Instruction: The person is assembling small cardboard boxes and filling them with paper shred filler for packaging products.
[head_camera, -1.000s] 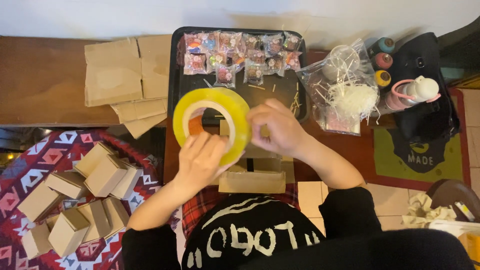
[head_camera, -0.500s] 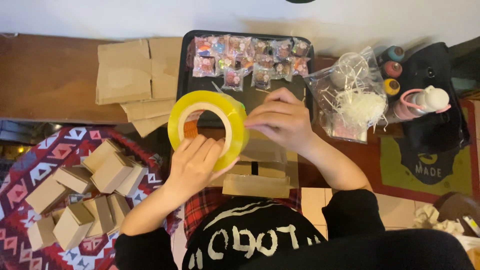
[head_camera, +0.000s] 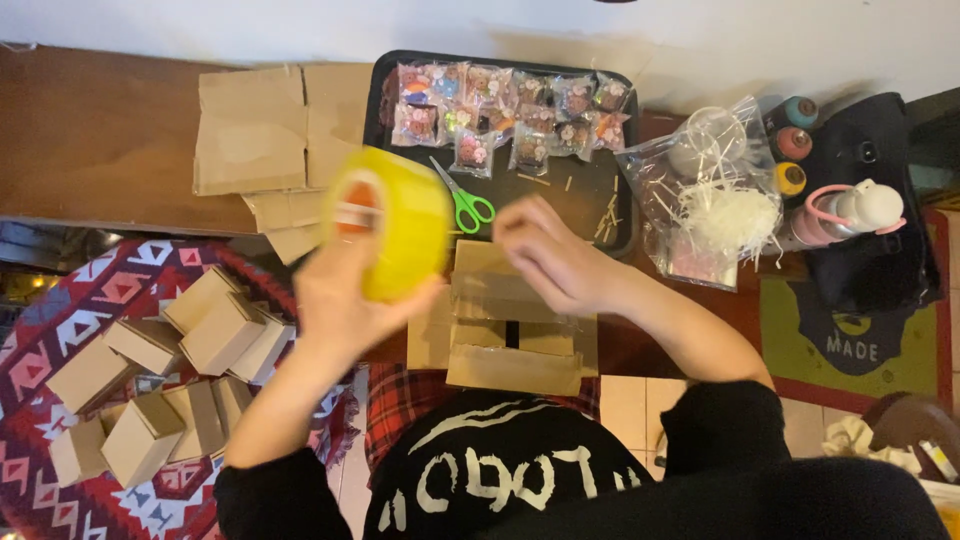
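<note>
**A:** Start at the far left. What lies there?

**B:** A heap of small folded cardboard boxes (head_camera: 150, 385) on the red patterned rug (head_camera: 60, 300), low and to your left. Above them, on the brown table (head_camera: 90, 140), flat cardboard sheets (head_camera: 255, 130) overlap one another.

**A:** And your left hand?

**B:** Your left hand (head_camera: 335, 300) is clenched around the yellow roll of tape (head_camera: 390, 220), fingers wrapped over its lower edge. The roll is lifted off the table, tilted, and blurred. It sits just left of the green-handled scissors (head_camera: 462, 205), which lie on the black tray (head_camera: 600, 215).

**A:** What is under your hands?

**B:** A flat cardboard box (head_camera: 510, 330) at the table's near edge, right in front of you. A clear strip seems to run from the roll across to it, though the blur makes that hard to tell.

**A:** The right hand?

**B:** Your right hand (head_camera: 555, 260) rests over the top of that box, fingers curled and pinched together. I cannot tell whether it grips the strip's end or only presses down.

**A:** Further right?

**B:** Small wrapped packets (head_camera: 510, 110) line the tray's far side. Beside the tray stands a clear bag of white shredded filler (head_camera: 715, 200); then coloured bottle tops (head_camera: 792, 145) and a pink bottle (head_camera: 850, 210) against a black bag (head_camera: 880, 250).
</note>
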